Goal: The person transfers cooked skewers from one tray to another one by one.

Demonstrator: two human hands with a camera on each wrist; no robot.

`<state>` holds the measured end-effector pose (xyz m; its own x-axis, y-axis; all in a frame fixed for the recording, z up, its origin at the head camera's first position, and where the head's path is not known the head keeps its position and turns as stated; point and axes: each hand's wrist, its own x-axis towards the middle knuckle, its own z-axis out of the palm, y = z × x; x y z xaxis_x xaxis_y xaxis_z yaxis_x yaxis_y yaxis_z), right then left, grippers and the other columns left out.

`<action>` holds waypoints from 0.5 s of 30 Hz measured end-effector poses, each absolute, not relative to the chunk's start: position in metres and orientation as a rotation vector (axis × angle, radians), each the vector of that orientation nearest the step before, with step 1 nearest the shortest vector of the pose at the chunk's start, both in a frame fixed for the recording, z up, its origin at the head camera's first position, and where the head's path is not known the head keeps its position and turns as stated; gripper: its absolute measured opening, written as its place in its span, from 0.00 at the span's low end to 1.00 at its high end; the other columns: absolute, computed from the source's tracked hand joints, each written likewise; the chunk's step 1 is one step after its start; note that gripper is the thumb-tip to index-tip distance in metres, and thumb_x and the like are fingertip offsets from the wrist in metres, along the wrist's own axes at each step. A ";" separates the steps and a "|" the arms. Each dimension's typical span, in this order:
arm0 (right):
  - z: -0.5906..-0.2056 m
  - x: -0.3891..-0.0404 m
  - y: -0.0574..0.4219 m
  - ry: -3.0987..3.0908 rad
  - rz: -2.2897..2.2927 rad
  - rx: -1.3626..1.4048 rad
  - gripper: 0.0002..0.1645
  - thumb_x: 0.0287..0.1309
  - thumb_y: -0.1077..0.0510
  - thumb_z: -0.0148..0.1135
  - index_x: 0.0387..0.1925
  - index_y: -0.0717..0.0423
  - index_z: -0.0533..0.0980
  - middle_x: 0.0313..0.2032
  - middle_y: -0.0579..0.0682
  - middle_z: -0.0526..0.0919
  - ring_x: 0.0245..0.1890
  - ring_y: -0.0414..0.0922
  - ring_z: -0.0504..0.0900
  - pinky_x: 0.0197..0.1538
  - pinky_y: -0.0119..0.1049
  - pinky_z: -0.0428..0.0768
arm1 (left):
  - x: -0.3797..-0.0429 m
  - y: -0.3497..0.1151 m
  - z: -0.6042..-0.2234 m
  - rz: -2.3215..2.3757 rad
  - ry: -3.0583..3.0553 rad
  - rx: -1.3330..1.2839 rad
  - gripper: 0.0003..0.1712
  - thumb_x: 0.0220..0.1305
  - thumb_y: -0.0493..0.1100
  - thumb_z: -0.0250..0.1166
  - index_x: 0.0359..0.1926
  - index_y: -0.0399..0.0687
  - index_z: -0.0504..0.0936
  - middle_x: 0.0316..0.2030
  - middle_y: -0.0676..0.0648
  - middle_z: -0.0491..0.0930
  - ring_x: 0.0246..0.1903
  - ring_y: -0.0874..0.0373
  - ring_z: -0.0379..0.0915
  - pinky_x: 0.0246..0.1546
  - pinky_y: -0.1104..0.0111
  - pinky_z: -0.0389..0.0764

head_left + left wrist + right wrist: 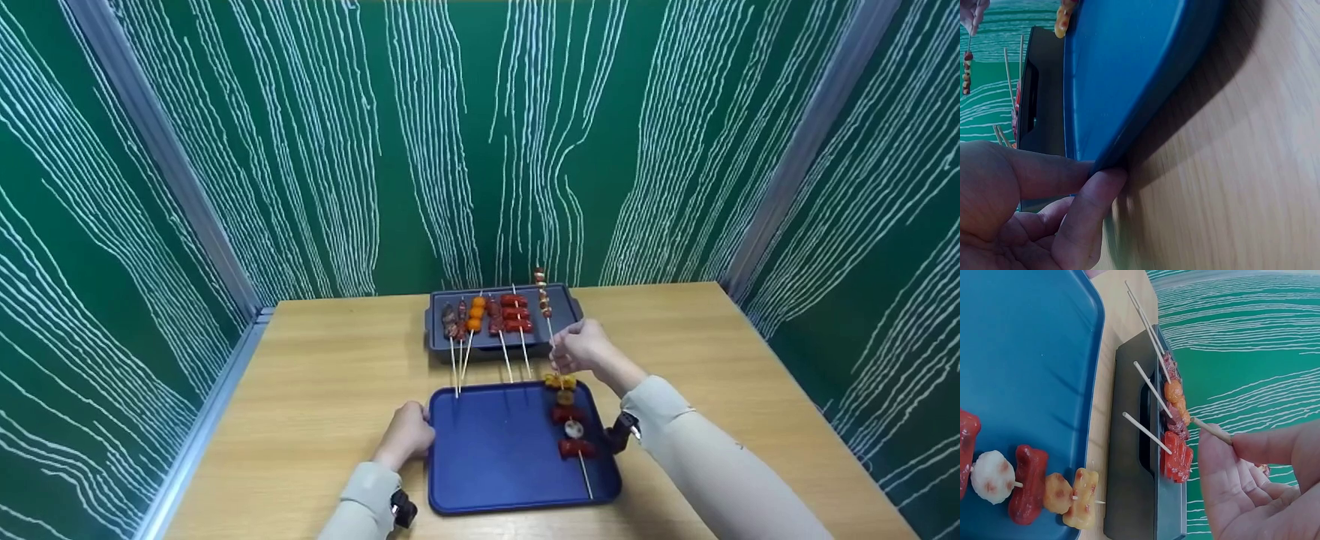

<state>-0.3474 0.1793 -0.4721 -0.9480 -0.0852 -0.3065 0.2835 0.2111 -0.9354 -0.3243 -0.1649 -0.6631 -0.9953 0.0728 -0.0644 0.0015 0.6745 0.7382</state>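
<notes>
My left hand [409, 433] pinches the left rim of a blue tray [495, 450] between thumb and finger, as the left wrist view shows closely. My right hand [583, 346] pinches the bare stick of a thin skewer [543, 294] threaded with small red, white and brownish pieces. This skewer is raised, its food end pointing away over the right part of a dark grill [564, 300]. On the tray's right side lies a mixed skewer [575, 448] with red, white and yellow pieces. In the right wrist view the held skewer's food is mostly hidden behind the fingers.
Several skewers lie side by side on the grill's left and middle: dark meat [448, 319], orange balls [476, 313] and red pieces [517, 313]. Their sticks jut over its near edge toward the tray. Behind the wooden table [315, 375] stands a green, white-lined wall [420, 262].
</notes>
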 end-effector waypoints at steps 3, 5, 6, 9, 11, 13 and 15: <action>-0.473 -0.344 0.180 2.213 -1.784 0.186 0.08 0.62 0.77 0.54 0.35 0.66 0.75 0.23 0.53 0.82 0.21 0.44 0.83 0.30 0.38 0.88 | -0.323 -0.165 -0.664 1.233 2.792 0.065 0.21 0.47 0.27 0.51 0.16 0.60 0.59 0.17 0.58 0.56 0.15 0.61 0.59 0.15 0.69 0.60; -0.475 -0.341 0.181 2.224 -1.771 0.181 0.08 0.60 0.78 0.56 0.36 0.66 0.75 0.23 0.52 0.83 0.21 0.44 0.84 0.31 0.39 0.89 | -0.323 -0.165 -0.665 1.230 2.788 0.062 0.20 0.46 0.27 0.51 0.16 0.60 0.59 0.17 0.58 0.56 0.16 0.61 0.59 0.15 0.69 0.59; -0.476 -0.340 0.182 2.227 -1.767 0.180 0.08 0.59 0.78 0.57 0.36 0.67 0.76 0.23 0.52 0.83 0.21 0.44 0.85 0.32 0.40 0.89 | -0.322 -0.165 -0.665 1.231 2.790 0.067 0.20 0.46 0.28 0.51 0.17 0.60 0.58 0.17 0.58 0.56 0.16 0.61 0.59 0.15 0.69 0.59; -0.479 -0.337 0.183 2.224 -1.765 0.170 0.09 0.57 0.79 0.59 0.36 0.66 0.76 0.23 0.52 0.84 0.22 0.44 0.86 0.32 0.39 0.90 | -0.323 -0.164 -0.665 1.233 2.789 0.059 0.20 0.46 0.28 0.50 0.17 0.60 0.58 0.17 0.59 0.55 0.16 0.61 0.57 0.16 0.69 0.57; -0.481 -0.335 0.184 2.220 -1.770 0.164 0.09 0.56 0.79 0.59 0.36 0.66 0.76 0.22 0.52 0.83 0.22 0.44 0.86 0.31 0.38 0.89 | -0.323 -0.165 -0.664 1.239 2.785 0.056 0.20 0.46 0.28 0.50 0.17 0.60 0.58 0.17 0.59 0.55 0.15 0.61 0.57 0.15 0.69 0.57; -0.482 -0.333 0.184 2.225 -1.762 0.152 0.08 0.57 0.78 0.58 0.35 0.67 0.77 0.22 0.52 0.83 0.22 0.43 0.86 0.30 0.37 0.88 | -0.323 -0.165 -0.663 1.246 2.774 0.043 0.20 0.46 0.28 0.51 0.17 0.60 0.58 0.16 0.59 0.54 0.15 0.61 0.56 0.15 0.69 0.57; -0.483 -0.332 0.185 2.230 -1.757 0.154 0.07 0.58 0.77 0.58 0.36 0.68 0.77 0.22 0.52 0.84 0.22 0.43 0.86 0.30 0.37 0.88 | -0.323 -0.165 -0.662 1.250 2.765 0.039 0.20 0.46 0.28 0.51 0.16 0.60 0.58 0.16 0.59 0.55 0.15 0.61 0.56 0.15 0.69 0.57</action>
<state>-0.3315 0.1851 -0.4828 -0.9501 -0.0987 -0.2958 0.2644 0.2478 -0.9320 -0.3231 -0.1647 -0.6624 -0.9939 0.0672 -0.0870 -0.0209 0.6615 0.7497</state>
